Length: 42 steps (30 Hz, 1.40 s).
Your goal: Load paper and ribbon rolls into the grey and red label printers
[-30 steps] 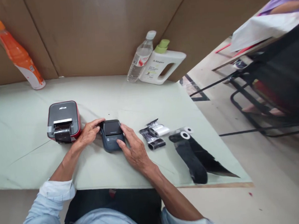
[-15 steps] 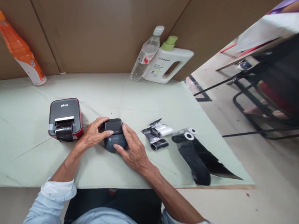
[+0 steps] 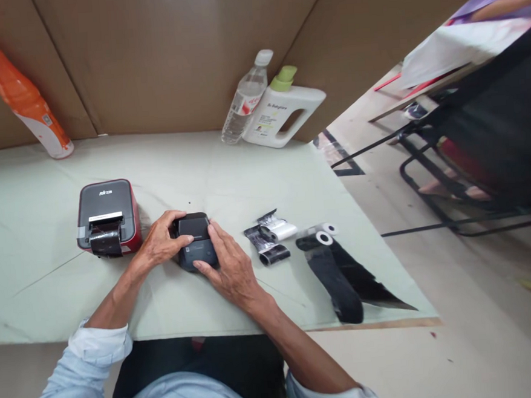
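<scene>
A: Brown panels (image 3: pixel 169 54) back a pale green worktop (image 3: pixel 209 172). What stands against them?

B: An orange bottle (image 3: pixel 26 97) at the left, then, well apart from it, a water bottle (image 3: pixel 246 106) just beside a white jug (image 3: pixel 271 121). Set that far back, I'd say, they leave the front free for handwork.

A: And the device (image 3: pixel 202 249)?

B: Nearer the front, between the printer (image 3: pixel 105 201) on its left and the small rolls (image 3: pixel 275 254) on its right. It seems to lie on the worktop, though I can't tell whether an edge is raised.

A: How are the fingers?

B: Closed about it, both sets. The left hand (image 3: pixel 161 239) wraps the left side, thumb across the top; the right hand (image 3: pixel 235 272) lies along the right side, its thumb near the front edge.

A: Why both sides?

B: My guess: opposed pressure steadies a small, smooth body, and the thumbs on top can press or feel for a seam.

A: And that black strip (image 3: pixel 105 242)?

B: It hangs from the printer's front. The long ribbons (image 3: pixel 330 276) trail at the far right, probably placed there to stay clear of the right arm.
</scene>
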Tool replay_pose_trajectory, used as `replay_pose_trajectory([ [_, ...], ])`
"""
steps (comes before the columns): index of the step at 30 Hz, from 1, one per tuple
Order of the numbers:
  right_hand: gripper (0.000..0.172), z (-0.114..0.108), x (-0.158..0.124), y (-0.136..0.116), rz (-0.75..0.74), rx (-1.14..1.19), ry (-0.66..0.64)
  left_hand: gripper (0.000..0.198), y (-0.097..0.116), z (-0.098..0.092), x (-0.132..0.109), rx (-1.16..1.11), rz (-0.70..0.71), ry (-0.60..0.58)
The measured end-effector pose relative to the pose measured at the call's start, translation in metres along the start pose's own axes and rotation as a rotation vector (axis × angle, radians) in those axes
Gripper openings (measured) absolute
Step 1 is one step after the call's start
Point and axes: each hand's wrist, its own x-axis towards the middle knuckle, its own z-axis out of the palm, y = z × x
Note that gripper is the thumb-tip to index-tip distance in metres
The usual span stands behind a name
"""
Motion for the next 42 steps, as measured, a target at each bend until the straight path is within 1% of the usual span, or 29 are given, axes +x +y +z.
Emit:
replay_pose_trajectory([
  [5,0.081,-0.0017,0.0004,-0.0005,0.003,0.004,-0.002,0.056,0.0001,0.0013,-0.0018,-0.027,-0.027,-0.025],
  [10,0.081,-0.005,0.0007,0.0,-0.008,0.03,-0.013,0.051,0.0033,0.0048,-0.0049,0.025,-0.008,0.022],
  [13,0.081,-0.0067,0.0014,0.0008,-0.018,0.035,-0.014,0.051,0.0043,0.005,-0.0058,0.033,0.012,0.016],
  [16,0.081,-0.0067,0.0011,0.0012,-0.012,0.041,-0.024,0.056,0.0026,0.0039,-0.0061,0.019,0.005,0.0],
  [24,0.086,-0.0064,0.001,0.0013,0.002,0.073,-0.061,0.072,0.0004,0.0027,-0.0072,-0.073,-0.093,-0.012],
  [28,0.087,-0.0077,0.0028,0.0031,-0.01,0.077,-0.091,0.067,-0.0013,0.0019,-0.007,-0.087,-0.058,-0.003],
  [32,0.087,-0.0072,0.0032,0.0046,-0.023,0.073,-0.091,0.062,-0.0034,0.0028,-0.0058,-0.045,-0.007,0.019],
  [38,0.089,-0.0062,0.0025,0.0046,-0.011,0.091,-0.082,0.058,-0.0039,0.0054,-0.0044,-0.027,-0.035,0.028],
  [42,0.089,-0.0048,0.0026,0.0054,-0.018,0.092,-0.064,0.052,-0.0022,0.0052,-0.0036,0.0,-0.016,0.056],
])
